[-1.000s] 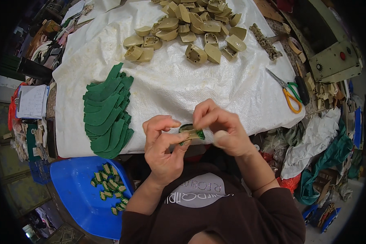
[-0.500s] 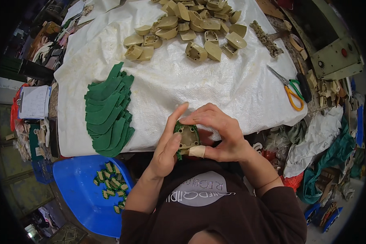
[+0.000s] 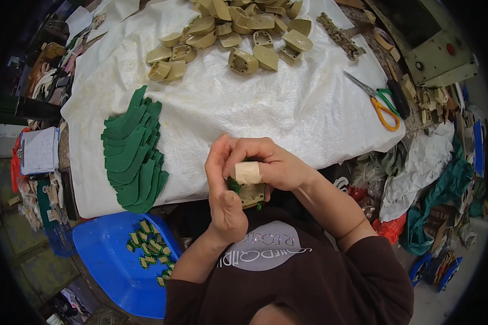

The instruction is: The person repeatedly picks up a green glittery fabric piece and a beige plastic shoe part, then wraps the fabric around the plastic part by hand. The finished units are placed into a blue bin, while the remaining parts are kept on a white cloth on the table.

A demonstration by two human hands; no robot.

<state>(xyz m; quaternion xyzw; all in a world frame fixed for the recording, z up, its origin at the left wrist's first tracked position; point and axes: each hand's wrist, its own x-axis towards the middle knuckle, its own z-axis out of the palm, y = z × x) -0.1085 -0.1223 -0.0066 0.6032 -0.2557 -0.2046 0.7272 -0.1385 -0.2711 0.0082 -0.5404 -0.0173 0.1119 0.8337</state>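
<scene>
Beige block with a glossy green trim on its edge: held between both hands, just off the near edge of the white sheet, in front of the dark shirt. Right hand pinches it from the far side, taped thumb bent over the top face. Left hand is cupped along the left side, thumb against the edge. Fingers hide most of it, so I can't tell how firm the left grip is underneath.

Handling guess: light, stiff, moulded-plastic feel, not fragile. Trim is likely thin and soft, maybe slick or tacky. Best hold: pinch the bare beige faces, or support from below, fingertips off the trim so it doesn't shift.

Around it: green pieces, flat and overlapping, in a stack on the sheet to the left. Blue basin below them, with trimmed blocks inside. Loose pile of bare blocks at the far end. Scissors on the right, dark-handled tool just beside.

In the way: mainly the hands themselves, crowding the block. The green stack's near end sits beside the left hand's line to the basin; scissors are well apart.
</scene>
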